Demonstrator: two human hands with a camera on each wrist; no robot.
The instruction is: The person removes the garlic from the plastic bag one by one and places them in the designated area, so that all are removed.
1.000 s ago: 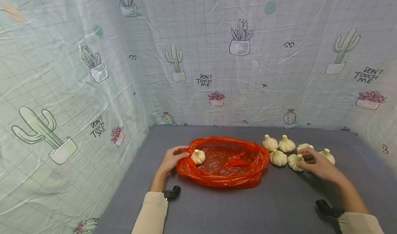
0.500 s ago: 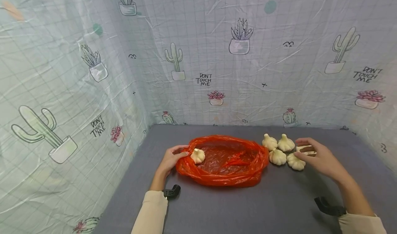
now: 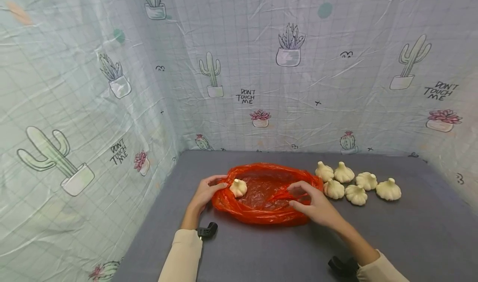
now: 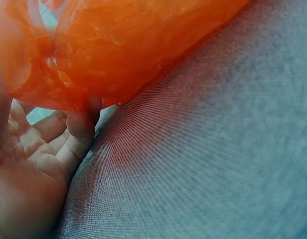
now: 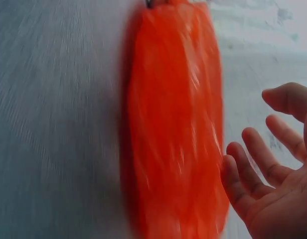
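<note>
A red plastic bag point(image 3: 261, 219) lies with its mouth spread wide in the middle of the head view. One garlic bulb point(image 3: 238, 188) sits inside at its left end. My left hand point(image 3: 203, 194) pinches the bag's left rim between thumb and fingers; the left wrist view shows the fingertips at the plastic point(image 4: 113, 55). Over the right part of the bag's mouth is my right hand point(image 3: 317, 205), fingers parted and holding nothing. In the right wrist view that hand point(image 5: 278, 184) appears empty beside the bag's side point(image 5: 176, 124).
Several garlic bulbs point(image 3: 343, 172) stand grouped on the grey tabletop point(image 3: 261, 253) right of the bag, the outermost bulb point(image 3: 388, 190) farthest right. A cloth printed with cacti point(image 3: 317, 78) hangs behind and at the left.
My right hand has left the garlic bulbs and moved left over the bag, empty. The bulbs stay in their places. My left hand keeps its hold on the rim.
</note>
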